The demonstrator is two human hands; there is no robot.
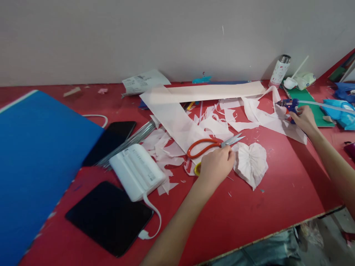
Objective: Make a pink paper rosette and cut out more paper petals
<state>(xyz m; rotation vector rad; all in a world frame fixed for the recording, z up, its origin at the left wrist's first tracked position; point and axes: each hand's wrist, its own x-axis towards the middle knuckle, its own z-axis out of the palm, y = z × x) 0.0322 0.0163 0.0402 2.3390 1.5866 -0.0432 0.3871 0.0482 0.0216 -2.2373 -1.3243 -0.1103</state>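
Observation:
My left hand (216, 166) rests curled on the red table (249, 218), its fingertips touching the pivot of the red-handled scissors (210, 145). A pleated pale-pink fabric fan (252, 162) lies just to its right. A yellow object (197, 169) peeks out under the hand. Far to the right, my right hand (304, 119) is closed round the handle of a blue glue gun (290, 106), whose nozzle points left over a strip of pale fabric (199, 93). Fabric offcuts (166, 147) are scattered about the scissors.
A blue board (33, 159) covers the left. Two black phones (108, 216) (111, 140), a white power bank (137, 171) with its cable, and thin metal rods (130, 142) lie left of centre. A patterned bottle (279, 71), green mat (310, 105) and blue bags (342, 112) crowd the right.

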